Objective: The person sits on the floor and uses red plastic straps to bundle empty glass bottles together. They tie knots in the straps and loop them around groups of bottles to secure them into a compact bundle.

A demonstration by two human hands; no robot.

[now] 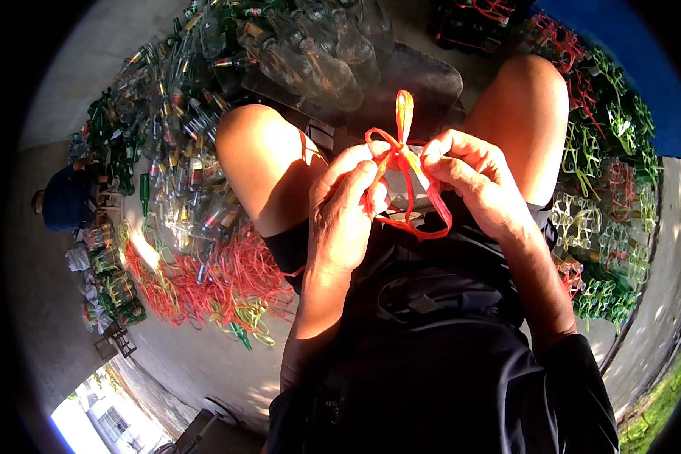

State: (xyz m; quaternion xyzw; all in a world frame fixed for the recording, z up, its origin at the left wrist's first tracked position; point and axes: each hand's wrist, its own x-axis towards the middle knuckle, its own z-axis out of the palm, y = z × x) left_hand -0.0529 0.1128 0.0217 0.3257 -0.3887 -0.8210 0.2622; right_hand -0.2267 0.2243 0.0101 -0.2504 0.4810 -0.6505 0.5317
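Note:
Between my hands, above my lap, is a red-orange plastic strap (440, 206) with several loops and a knot in its middle. One loop stands up from the knot and another hangs below it. My left hand (349, 189) is closed, its thumb and fingers pinching the strap just left of the knot. On the other side, my right hand (473, 172) pinches the strap near the knot between thumb and forefinger. Beyond the hands, clear glass bottles (325, 72) lie together on a dark board (424, 79) in front of my knees.
A large heap of loose bottles (181, 129) covers the floor at the left. Nearer lies a pile of red and yellow-green straps (219, 276). Strapped bottle bundles (613, 204) are stacked along the right. A person in dark blue (69, 198) is at the far left.

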